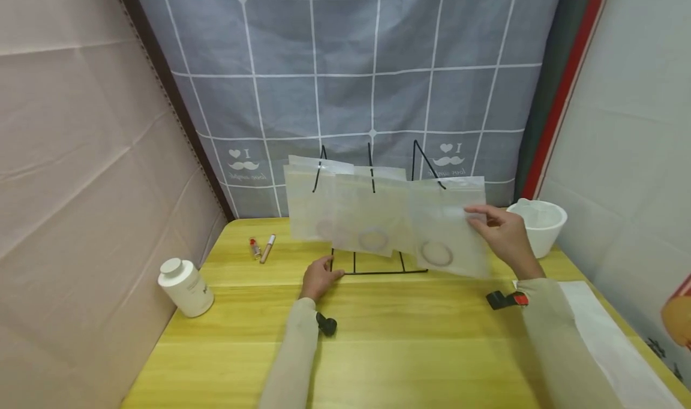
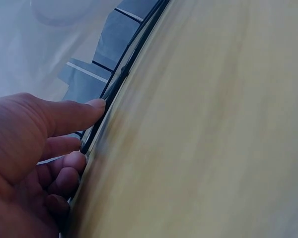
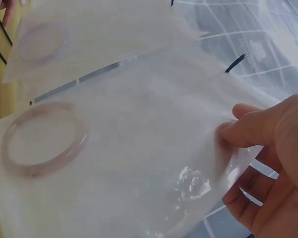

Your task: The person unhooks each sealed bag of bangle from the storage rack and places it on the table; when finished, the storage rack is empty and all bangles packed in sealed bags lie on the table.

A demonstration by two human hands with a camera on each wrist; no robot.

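Grey gridded cloth [image 1: 345,37] backs a yellow wood-grain table [image 1: 399,349], viewed from my remote station. My right hand [image 3: 273,158] pinches the right edge of the rightmost translucent bag [image 1: 459,229]. The bag lies to the left of that grip, its upper edge at a black hook [image 1: 432,167]; a ring [image 3: 54,165] sits low inside. My left hand [image 1: 320,277], farther off, grips the wire rack [image 1: 379,273] at its base. I judge the hook-to-grip line decisive.
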